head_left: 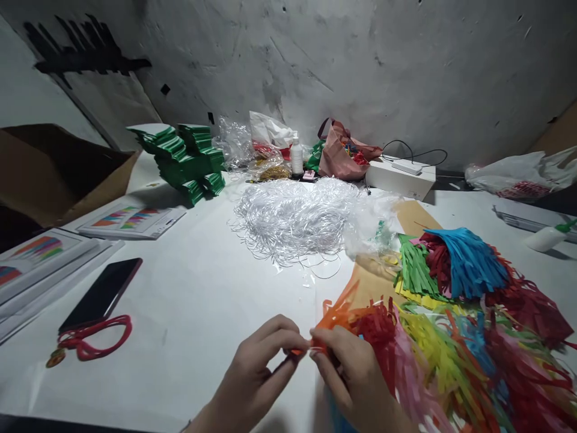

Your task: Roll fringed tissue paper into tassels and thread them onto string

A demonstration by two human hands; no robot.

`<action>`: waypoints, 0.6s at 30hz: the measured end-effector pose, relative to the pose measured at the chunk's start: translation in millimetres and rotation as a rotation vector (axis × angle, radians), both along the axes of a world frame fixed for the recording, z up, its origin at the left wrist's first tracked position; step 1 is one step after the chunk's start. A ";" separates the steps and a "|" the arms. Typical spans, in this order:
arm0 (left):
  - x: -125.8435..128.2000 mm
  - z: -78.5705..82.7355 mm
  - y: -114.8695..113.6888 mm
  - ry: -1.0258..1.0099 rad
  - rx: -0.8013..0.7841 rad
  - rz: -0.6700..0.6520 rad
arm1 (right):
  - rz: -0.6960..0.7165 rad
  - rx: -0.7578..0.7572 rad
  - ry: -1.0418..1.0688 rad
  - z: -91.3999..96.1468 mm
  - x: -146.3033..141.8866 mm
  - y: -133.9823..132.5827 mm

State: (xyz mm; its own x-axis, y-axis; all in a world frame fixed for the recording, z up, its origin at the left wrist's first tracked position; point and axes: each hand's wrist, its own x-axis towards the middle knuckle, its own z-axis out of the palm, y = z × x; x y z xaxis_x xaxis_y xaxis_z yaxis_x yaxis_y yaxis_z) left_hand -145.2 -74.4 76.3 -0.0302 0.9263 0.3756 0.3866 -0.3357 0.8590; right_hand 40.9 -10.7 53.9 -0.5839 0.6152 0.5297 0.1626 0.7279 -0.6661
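We find the orange paper tassel [343, 313] at the near side of the white table [193, 300], its narrow end between our 2 hands and its fringe spreading away behind the right one. Our left hand [256, 367] pinches a reddish-orange end of it, thumb against forefinger; our right hand [354, 376] pinches just beside that, fingertips almost meeting the left's — how the paper is folded in there, we cannot tell. Right of our hands we see a pile of loose tassels [433, 355] in red, pink, yellow and blue, with a blue bundle [478, 264] beyond. Ahead lies a heap of clear-white string [297, 219]. To our left rest 1 dark phone [101, 294] with a red cord [106, 340] — and, farther back, a stack of green pieces [183, 159].
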 end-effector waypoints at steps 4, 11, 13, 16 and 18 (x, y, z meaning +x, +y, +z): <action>17.0 -16.8 -4.4 -0.480 -0.160 -0.009 | 0.089 -0.303 0.055 -0.4 -11.0 -8.1; 36.4 -44.9 -11.5 -1.090 -0.501 0.025 | 0.004 -0.601 0.186 -15.0 -1.2 -14.5; 40.4 -47.9 -13.9 -1.159 -0.543 0.040 | -0.083 -0.635 0.231 -13.4 1.7 -12.5; 47.4 -49.3 -16.4 -1.114 -0.542 0.095 | -0.142 -0.670 0.234 -7.9 0.0 -9.7; 52.9 -47.8 -17.7 -1.041 -0.522 0.131 | -0.087 -0.745 0.238 -5.6 -3.6 -8.9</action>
State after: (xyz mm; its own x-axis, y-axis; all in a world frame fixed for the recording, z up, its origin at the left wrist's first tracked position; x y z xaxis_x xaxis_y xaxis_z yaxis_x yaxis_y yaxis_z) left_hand -92.3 -92.1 28.5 -0.2057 0.9278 -0.3113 -0.5791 0.1411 0.8030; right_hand 37.3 -19.5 48.2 -0.4398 0.8958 0.0643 -0.0097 0.0669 -0.9977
